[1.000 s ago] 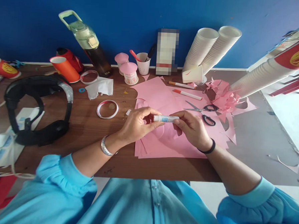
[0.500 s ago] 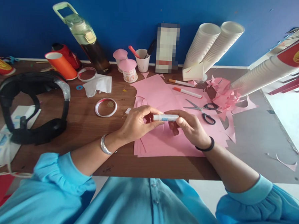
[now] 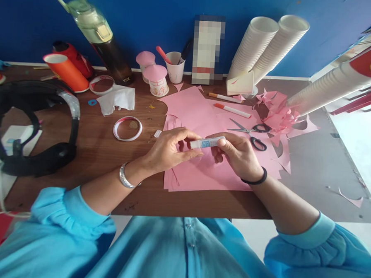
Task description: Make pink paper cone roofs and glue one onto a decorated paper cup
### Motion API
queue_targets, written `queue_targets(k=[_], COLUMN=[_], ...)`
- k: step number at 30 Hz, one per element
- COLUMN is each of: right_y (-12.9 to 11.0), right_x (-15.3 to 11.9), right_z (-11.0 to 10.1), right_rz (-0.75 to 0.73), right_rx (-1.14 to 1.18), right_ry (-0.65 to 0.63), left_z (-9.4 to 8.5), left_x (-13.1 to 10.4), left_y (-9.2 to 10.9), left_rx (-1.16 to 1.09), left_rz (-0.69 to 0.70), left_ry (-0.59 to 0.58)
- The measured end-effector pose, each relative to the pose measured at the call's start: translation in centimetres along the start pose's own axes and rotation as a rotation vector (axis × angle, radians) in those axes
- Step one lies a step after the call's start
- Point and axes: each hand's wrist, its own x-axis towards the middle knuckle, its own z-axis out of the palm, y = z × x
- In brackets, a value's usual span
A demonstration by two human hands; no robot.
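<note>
A white glue stick point(image 3: 207, 142) with a blue label is held over the pink paper sheets point(image 3: 208, 179), tilted slightly up to the right. My right hand point(image 3: 239, 155) pinches its right end between thumb and fingers. My left hand point(image 3: 172, 150) is at the capped left end, thumb below and fingers above, a little apart; whether they touch the cap is hard to tell. Black-handled scissors point(image 3: 258, 143) lie open on the paper to the right. Behind them are a red-capped marker point(image 3: 233, 110) and an orange-capped marker point(image 3: 225, 98).
Two small cups with pink cone roofs point(image 3: 159, 84) stand behind, beside a pen cup point(image 3: 175, 74). Tape rings point(image 3: 127, 139), a bottle point(image 3: 110, 60) and a black headset point(image 3: 30, 168) are left. Stacked paper cups point(image 3: 254, 47) and crumpled pink scraps point(image 3: 275, 112) are right.
The glue stick has tilted, its right end rising, and more of its label shows. My left fingers have loosened around the left end. The view has shifted slightly.
</note>
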Motion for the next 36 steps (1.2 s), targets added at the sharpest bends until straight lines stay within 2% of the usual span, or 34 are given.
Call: queue_targets(k=[4,6,9,12,15,23,28,30,32,36], right_y=[-0.5,-1.1,-1.9,-2.3,-1.9,-1.7,-1.9,-1.8,-1.7,-2.0], right_x=[0.0,-0.1,-0.2,0.2,0.7,1.3,1.2,1.2,1.2,1.1], right_z=[-0.7,-0.7,-0.1,0.7,1.3,1.6,0.9,0.6,0.6,1.4], right_rz=[-0.054,-0.050,-0.098,-0.253,-0.332,-0.329,-0.104,-0.054,-0.102,-0.315], right_rx=[-0.125,-0.248,-0.484,-0.739,-0.871,-0.873,-0.550,-0.490,-0.565,-0.744], right_ry=[0.170,0.199,0.138,0.035,-0.033,-0.038,0.062,0.096,0.105,0.078], left_z=[-1.0,-1.4,-1.4,-1.1,-1.0,-1.0,-1.1,-1.2,-1.2,-1.2], left_x=[-0.2,-0.5,-0.8,-1.1,-1.1,-1.1,-1.0,-0.9,-0.9,-1.0], left_y=[-1.3,-1.9,-2.4,-2.7,-2.7,-2.9,-2.8,-2.6,-2.5,-2.4], left_rx=[0.162,0.258,0.383,0.471,0.499,0.500,0.503,0.494,0.494,0.521], left_rz=[0.033,0.035,0.035,0.041,0.046,0.019,-0.003,-0.014,-0.022,-0.034], left_ry=[-0.043,-0.086,-0.171,-0.259,-0.309,-0.331,-0.348,-0.364,-0.374,-0.378])
